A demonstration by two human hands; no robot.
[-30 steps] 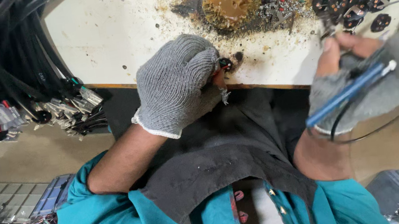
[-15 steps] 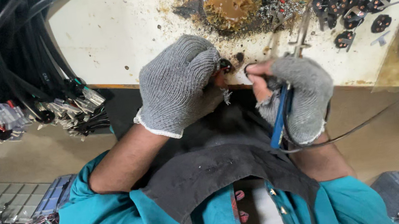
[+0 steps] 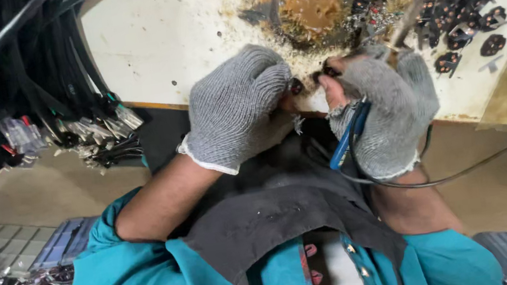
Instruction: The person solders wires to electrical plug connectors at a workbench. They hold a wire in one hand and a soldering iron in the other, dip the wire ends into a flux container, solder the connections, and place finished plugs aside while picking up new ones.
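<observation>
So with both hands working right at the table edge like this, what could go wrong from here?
1. The right hand holds a blue-handled soldering iron with bare fingertips close to the small black part; a slip could burn them.
2. The part is pinched by the left hand beyond the table edge; if dropped, it likely falls into the lap.
3. The iron's cord hangs loose and could snag.

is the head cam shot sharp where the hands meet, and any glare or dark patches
Head view: the grey knitted left glove is sharp, its weave clear; the small dark part pinched between both hands is too small to read; the right gloved hand with its blue-handled tool is slightly soft; the white stained worktop is bright without hard glare; the black cable bundle falls into shadow.
</observation>
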